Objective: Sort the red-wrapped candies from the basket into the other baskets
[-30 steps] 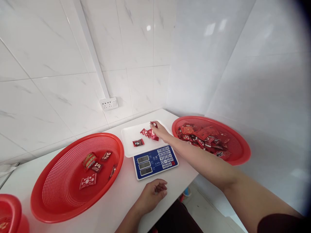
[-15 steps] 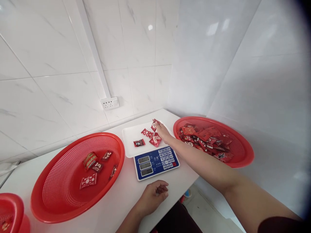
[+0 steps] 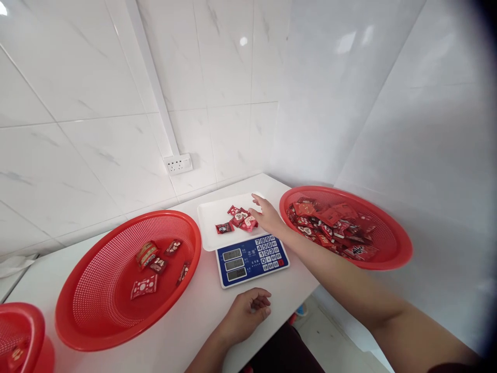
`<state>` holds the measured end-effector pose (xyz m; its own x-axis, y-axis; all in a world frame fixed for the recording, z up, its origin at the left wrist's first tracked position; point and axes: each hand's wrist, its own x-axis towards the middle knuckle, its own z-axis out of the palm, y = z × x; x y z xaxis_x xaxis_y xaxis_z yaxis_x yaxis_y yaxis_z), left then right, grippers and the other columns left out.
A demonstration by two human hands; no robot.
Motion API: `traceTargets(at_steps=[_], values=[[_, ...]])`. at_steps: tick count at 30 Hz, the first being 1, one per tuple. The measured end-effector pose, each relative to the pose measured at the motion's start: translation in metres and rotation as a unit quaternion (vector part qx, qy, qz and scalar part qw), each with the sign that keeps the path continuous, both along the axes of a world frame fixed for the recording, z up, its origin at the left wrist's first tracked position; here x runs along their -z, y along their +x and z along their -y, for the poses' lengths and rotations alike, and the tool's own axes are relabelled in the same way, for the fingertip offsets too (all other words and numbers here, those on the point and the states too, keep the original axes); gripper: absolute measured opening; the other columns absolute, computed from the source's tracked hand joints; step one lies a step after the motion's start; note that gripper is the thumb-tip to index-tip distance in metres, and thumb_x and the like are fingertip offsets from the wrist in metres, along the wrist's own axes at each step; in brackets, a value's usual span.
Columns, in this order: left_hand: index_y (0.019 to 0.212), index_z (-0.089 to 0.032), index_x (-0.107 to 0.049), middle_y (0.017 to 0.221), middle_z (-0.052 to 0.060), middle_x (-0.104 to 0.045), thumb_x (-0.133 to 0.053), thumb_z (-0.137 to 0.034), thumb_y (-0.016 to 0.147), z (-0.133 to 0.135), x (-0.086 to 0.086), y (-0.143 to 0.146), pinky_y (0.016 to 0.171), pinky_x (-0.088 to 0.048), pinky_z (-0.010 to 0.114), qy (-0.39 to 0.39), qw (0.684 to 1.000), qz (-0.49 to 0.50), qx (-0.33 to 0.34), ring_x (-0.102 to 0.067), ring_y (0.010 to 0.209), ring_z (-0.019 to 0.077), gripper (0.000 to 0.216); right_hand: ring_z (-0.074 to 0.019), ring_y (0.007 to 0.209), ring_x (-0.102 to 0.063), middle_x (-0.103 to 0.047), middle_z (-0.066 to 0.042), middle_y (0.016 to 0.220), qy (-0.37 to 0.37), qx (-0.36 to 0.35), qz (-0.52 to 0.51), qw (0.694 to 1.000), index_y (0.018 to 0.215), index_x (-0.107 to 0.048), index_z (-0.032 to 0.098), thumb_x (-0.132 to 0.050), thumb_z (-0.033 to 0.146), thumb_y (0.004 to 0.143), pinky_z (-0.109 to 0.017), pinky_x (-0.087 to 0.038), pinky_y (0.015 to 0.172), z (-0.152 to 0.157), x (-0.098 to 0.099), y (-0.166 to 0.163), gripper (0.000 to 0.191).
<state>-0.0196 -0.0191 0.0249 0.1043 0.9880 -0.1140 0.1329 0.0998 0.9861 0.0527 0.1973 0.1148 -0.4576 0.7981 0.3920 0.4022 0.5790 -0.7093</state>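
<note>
Small red snack packets (image 3: 239, 217) lie bunched in the middle of the white tray (image 3: 209, 241) of a digital scale. At the tray's right side, my right hand (image 3: 267, 215) hovers with fingers apart and nothing in them, just beside the packets. The scale's blue keypad panel (image 3: 252, 261) faces me; the digits on its displays are too faint to read surely. In front of the panel, my left hand (image 3: 250, 313) rests at the table's near edge, fingers loosely curled and apart, holding nothing.
A red basket (image 3: 404, 254) heaped with packets stands at the right, partly behind my right forearm. Left of the scale, a larger red basket (image 3: 77, 331) contains several packets. Another red basket (image 3: 37, 321) is cut off at lower left. A wall socket (image 3: 178, 164) sits behind the table.
My right hand has let go of a red packet, which now lies among the others on the tray. The hand has opened and drawn slightly back to the right. My left hand stays put.
</note>
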Motion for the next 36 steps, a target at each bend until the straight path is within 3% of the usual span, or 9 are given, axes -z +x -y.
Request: traceTargets(at_steps=[4, 9, 13, 18, 21, 24, 28, 30, 36], values=[[0.103, -0.016, -0.059, 0.092, 0.006, -0.063, -0.060, -0.025, 0.075, -0.001, -0.001, 0.001, 0.080, -0.044, 0.032, 0.002, 1.000, -0.008, 0.002, -0.056, 0.084, 0.0165, 0.029, -0.0256, 0.110, -0.047, -0.057, -0.011, 0.116, 0.122, 0.018, 0.088, 0.988, 0.116, -0.056, 0.017, -0.048, 0.025, 0.083, -0.042, -0.037, 0.094, 0.009, 0.013, 0.016, 0.035], [0.103, -0.017, -0.059, 0.092, 0.005, -0.062, -0.059, -0.023, 0.075, 0.000, -0.002, 0.000, 0.079, -0.044, 0.031, -0.003, 1.000, -0.010, 0.000, -0.056, 0.085, 0.0161, 0.029, -0.0231, 0.101, -0.055, -0.068, -0.003, 0.099, 0.134, -0.065, 0.124, 0.981, 0.087, -0.069, 0.024, -0.053, 0.023, 0.082, -0.041, -0.038, 0.093, 0.027, 0.021, 0.017, 0.017], [0.102, -0.016, -0.059, 0.091, 0.005, -0.063, -0.059, -0.023, 0.074, 0.000, 0.000, 0.001, 0.078, -0.044, 0.030, -0.003, 1.000, -0.008, -0.006, -0.056, 0.084, 0.0160, 0.029, -0.0234, 0.106, -0.054, -0.068, -0.002, 0.103, 0.147, -0.102, 0.121, 0.976, 0.098, -0.066, 0.025, -0.053, 0.024, 0.084, -0.042, -0.036, 0.096, 0.039, 0.017, 0.017, 0.019], [0.102, -0.017, -0.060, 0.091, 0.005, -0.063, -0.058, -0.021, 0.074, 0.000, 0.004, 0.002, 0.078, -0.044, 0.029, 0.005, 1.000, -0.014, -0.013, -0.057, 0.083, 0.0157, 0.028, -0.0213, 0.101, -0.057, -0.065, -0.006, 0.104, 0.149, -0.065, 0.003, 0.987, 0.104, -0.062, 0.022, -0.045, 0.028, 0.088, -0.038, -0.043, 0.090, 0.061, 0.019, 0.044, 0.024], [0.102, -0.017, -0.060, 0.091, 0.005, -0.064, -0.058, -0.022, 0.075, -0.001, 0.004, 0.003, 0.077, -0.045, 0.029, 0.006, 0.999, -0.029, -0.019, -0.058, 0.083, 0.0161, 0.028, -0.0200, 0.088, -0.061, -0.067, -0.007, 0.093, 0.103, -0.041, -0.042, 0.993, 0.098, -0.063, 0.021, -0.042, 0.032, 0.089, -0.033, -0.049, 0.078, 0.083, 0.041, 0.070, 0.025], [0.102, -0.018, -0.061, 0.091, 0.005, -0.065, -0.056, -0.022, 0.076, 0.000, 0.003, 0.005, 0.078, -0.045, 0.029, 0.008, 0.999, -0.046, -0.028, -0.058, 0.084, 0.0163, 0.027, -0.0179, 0.072, -0.063, -0.068, -0.005, 0.082, 0.008, -0.037, -0.016, 0.999, 0.093, -0.063, 0.021, -0.042, 0.037, 0.088, -0.028, -0.051, 0.064, 0.104, 0.071, 0.093, 0.027], [0.102, -0.018, -0.061, 0.091, 0.005, -0.066, -0.055, -0.023, 0.077, 0.001, 0.002, 0.008, 0.078, -0.045, 0.029, 0.016, 0.997, -0.066, -0.040, -0.059, 0.084, 0.0164, 0.026, -0.0175, 0.069, -0.063, -0.068, -0.002, 0.077, -0.083, -0.081, 0.048, 0.992, 0.086, -0.064, 0.022, -0.044, 0.037, 0.086, -0.027, -0.051, 0.064, 0.122, 0.101, 0.109, 0.025], [0.102, -0.018, -0.062, 0.091, 0.005, -0.066, -0.054, -0.024, 0.078, 0.001, 0.002, 0.010, 0.078, -0.046, 0.029, 0.016, 0.996, -0.069, -0.048, -0.059, 0.083, 0.0164, 0.026, -0.0178, 0.073, -0.063, -0.068, -0.003, 0.079, -0.060, -0.066, 0.053, 0.995, 0.083, -0.063, 0.022, -0.042, 0.034, 0.087, -0.028, -0.050, 0.066, 0.125, 0.110, 0.109, 0.025], [0.101, -0.018, -0.062, 0.089, 0.004, -0.066, -0.054, -0.024, 0.078, 0.000, 0.000, 0.015, 0.077, -0.046, 0.029, 0.007, 0.993, -0.080, -0.083, -0.059, 0.083, 0.0163, 0.025, -0.0176, 0.069, -0.061, -0.066, -0.003, 0.073, 0.112, -0.019, 0.052, 0.992, 0.087, -0.062, 0.020, -0.042, 0.027, 0.089, -0.029, -0.046, 0.064, 0.128, 0.132, 0.103, 0.022]])
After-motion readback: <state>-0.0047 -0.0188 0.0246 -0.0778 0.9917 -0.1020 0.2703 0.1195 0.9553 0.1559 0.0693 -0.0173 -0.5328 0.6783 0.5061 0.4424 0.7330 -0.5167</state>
